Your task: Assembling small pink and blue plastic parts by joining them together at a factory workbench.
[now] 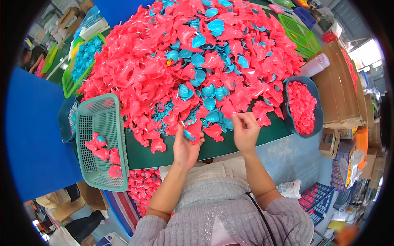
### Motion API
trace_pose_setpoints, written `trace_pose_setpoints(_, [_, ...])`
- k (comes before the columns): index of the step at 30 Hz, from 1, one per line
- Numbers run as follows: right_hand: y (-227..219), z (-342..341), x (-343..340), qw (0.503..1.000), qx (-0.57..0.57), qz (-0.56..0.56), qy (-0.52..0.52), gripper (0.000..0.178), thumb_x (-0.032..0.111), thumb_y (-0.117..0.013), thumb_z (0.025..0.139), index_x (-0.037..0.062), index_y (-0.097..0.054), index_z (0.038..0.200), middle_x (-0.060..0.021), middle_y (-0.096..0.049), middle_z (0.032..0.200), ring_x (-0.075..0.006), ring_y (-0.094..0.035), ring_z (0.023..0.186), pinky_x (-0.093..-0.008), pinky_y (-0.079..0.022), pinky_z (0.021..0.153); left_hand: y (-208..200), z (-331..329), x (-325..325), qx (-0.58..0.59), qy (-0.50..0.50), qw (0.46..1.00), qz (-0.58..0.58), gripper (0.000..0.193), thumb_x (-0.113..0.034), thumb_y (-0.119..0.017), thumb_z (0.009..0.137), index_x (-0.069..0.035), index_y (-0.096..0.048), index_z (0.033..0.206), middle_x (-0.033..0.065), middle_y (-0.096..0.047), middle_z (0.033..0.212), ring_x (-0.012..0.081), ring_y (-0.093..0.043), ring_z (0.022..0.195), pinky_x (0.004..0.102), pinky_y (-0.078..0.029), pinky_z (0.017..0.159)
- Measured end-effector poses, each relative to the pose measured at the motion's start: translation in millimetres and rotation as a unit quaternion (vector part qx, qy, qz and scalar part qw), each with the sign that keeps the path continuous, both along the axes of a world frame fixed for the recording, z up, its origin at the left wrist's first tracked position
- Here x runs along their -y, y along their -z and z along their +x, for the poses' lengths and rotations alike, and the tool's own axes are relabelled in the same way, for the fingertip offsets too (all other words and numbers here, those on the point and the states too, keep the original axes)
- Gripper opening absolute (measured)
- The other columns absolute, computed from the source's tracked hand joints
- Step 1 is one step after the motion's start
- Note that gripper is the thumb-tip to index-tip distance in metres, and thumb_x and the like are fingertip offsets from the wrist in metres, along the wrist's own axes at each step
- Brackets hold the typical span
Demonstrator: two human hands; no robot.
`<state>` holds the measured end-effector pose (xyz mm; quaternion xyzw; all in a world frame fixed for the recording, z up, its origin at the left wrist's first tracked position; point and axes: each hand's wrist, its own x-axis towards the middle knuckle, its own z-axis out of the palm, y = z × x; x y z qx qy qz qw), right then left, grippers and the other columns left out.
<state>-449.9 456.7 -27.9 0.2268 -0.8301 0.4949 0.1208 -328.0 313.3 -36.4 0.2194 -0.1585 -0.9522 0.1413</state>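
Observation:
My left hand [186,148] is closed on a glossy pink plastic shell [194,126], with a blue piece [188,135] showing against it. To the right, my right hand [247,132] has its thumb and fingertips pinched together just above the table edge; whatever lies between them, if anything, is too small to make out. Both hands are at the near edge of a large heap of pink plastic shells [135,69]. Blue ribbed shell pieces [209,91] and small blue parts [162,115] lie among the pink ones in front of my hands.
On the left, a green mesh basket [120,143] holds several pink-and-blue joined pieces [101,153]. A dark tub [287,117] of small pink rings stands right, beside a cardboard box [338,90]. Bright green baskets [296,35] sit farther back. Below the table are more pink pieces [143,186].

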Motion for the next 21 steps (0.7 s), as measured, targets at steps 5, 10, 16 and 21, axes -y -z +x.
trace_pose_setpoints(5, [-14.7, -2.7, -4.7, 0.719, 0.532, -0.418, -0.161, 0.011, 0.013, -0.058, 0.093, 0.0034, -0.063, 0.095, -0.0073, -0.065, 0.082, -0.0147, -0.057, 0.066, -0.0266, -0.042, 0.057, -3.9, -10.8, -5.5, -0.01, -0.025, 1.0, -0.008, 0.043, -0.042, -0.053, 0.094, -0.011, -0.05, 0.124, 0.0049, -0.06, 0.114, 0.0227, -0.057, 0.101, 0.0377, -0.042, 0.088])
trace_pose_setpoints(10, [-11.2, 5.7, 3.8, 0.582, 0.638, -0.459, -0.209, 0.013, 0.017, -0.056, 0.094, 0.0055, -0.062, 0.095, -0.0076, -0.064, 0.082, -0.0149, -0.058, 0.069, -0.0277, -0.044, 0.058, -27.1, -15.2, -6.5, 0.014, -0.059, 0.997, -0.049, 0.037, -0.033, -0.058, 0.093, -0.011, -0.052, 0.122, 0.0048, -0.06, 0.115, 0.0244, -0.056, 0.108, 0.0396, -0.043, 0.091])
trace_pose_setpoints(16, [-25.3, -40.7, 25.5, 0.813, 0.48, -0.296, -0.142, 0.021, 0.022, -0.061, 0.092, 0.0036, -0.062, 0.103, -0.0055, -0.066, 0.092, -0.0141, -0.062, 0.083, -0.0288, -0.051, 0.068, -22.2, -3.5, 4.8, 0.032, -0.083, 0.994, -0.056, 0.033, -0.029, -0.061, 0.092, -0.009, -0.054, 0.118, 0.0054, -0.061, 0.113, 0.0254, -0.057, 0.108, 0.0388, -0.044, 0.089])
trace_pose_setpoints(21, [10.3, 9.6, -1.1, 0.945, -0.14, 0.167, -0.243, 0.032, 0.015, -0.076, 0.07, 0.0031, -0.062, 0.096, -0.0109, -0.062, 0.092, -0.0259, -0.06, 0.077, -0.0351, -0.047, 0.064, -9.9, 6.8, 12.4, 0.061, -0.085, 0.993, -0.051, 0.035, -0.028, -0.059, 0.093, -0.01, -0.051, 0.122, 0.0059, -0.06, 0.114, 0.0258, -0.058, 0.105, 0.0383, -0.046, 0.084])
